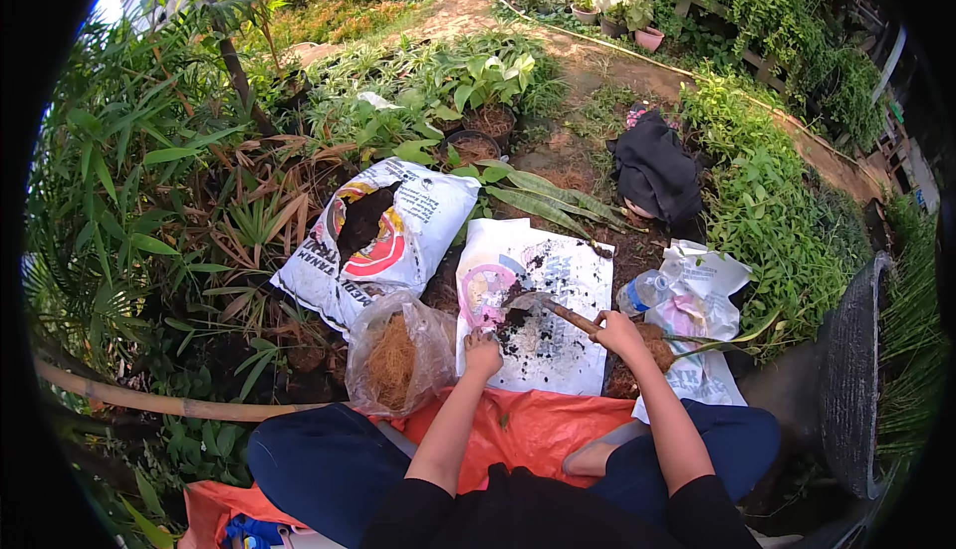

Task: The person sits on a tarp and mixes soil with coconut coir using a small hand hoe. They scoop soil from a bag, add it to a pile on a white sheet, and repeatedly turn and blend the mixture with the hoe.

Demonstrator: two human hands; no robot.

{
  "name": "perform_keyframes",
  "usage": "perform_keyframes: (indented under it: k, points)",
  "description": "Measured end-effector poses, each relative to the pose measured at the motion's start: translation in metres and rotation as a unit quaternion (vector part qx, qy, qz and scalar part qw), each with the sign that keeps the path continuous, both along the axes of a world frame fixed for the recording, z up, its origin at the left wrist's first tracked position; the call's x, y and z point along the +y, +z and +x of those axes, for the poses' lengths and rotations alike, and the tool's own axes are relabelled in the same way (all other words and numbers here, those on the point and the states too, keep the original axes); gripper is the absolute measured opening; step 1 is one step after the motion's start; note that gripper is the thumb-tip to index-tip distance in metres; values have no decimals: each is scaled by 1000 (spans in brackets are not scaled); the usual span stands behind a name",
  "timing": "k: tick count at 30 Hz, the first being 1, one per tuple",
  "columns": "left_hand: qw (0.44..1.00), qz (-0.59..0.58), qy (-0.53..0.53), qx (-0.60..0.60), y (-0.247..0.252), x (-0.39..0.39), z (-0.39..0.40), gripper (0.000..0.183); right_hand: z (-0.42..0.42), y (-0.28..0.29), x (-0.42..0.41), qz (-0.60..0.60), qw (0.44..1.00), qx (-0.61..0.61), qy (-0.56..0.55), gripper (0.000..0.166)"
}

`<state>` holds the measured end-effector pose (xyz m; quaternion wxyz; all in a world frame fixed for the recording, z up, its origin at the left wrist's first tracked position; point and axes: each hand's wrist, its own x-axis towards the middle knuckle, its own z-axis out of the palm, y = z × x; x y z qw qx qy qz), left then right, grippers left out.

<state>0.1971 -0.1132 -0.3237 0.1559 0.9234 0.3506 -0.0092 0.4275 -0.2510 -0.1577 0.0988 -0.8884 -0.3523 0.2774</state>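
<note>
My right hand [619,334] grips the wooden handle of a small hand trowel [571,317]. The trowel's metal blade rests among dark soil crumbs [515,323] on a flattened white printed sack [579,370]. My left hand [482,353] lies on the sack's left edge, holding no visible object. Beside it stands a clear plastic bag [364,370] of brown coconut fibre [391,362]. Behind that bag lies a white sack of planting medium [426,228], torn so that dark soil shows. A fibre-wrapped root ball [657,347] with long leaves sits just right of my right hand.
Cut snake plant leaves [549,202] lie behind the flattened sack. At right are a plastic bottle [644,292], a crumpled sack [698,280], a black cloth [657,168] and a large dark planter [855,377]. Orange sheeting [523,429] is under me; a bamboo pole [172,406] lies left.
</note>
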Motion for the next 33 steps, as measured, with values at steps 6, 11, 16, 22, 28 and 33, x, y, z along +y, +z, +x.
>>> perform_keyframes:
  k: [6,11,16,22,28,33]
  points:
    - [997,-26,72,21,-11,12,11,36,3,-1,4,-13,1000,0,-1,32]
    - [977,65,183,-84,17,48,7,53,7,0,0,-20,1000,3,-6,33]
    - [970,-6,241,42,39,86,-9,61,0,2,0,-10,1000,-22,15,33]
    - [964,94,216,-126,45,77,-26,38,-15,27,8,12,997,-65,47,30]
    - [993,77,85,-40,42,35,-27,26,-31,42,14,20,995,-86,49,32]
    - [991,70,88,-72,39,23,-25,28,-24,48,9,42,997,-62,12,33]
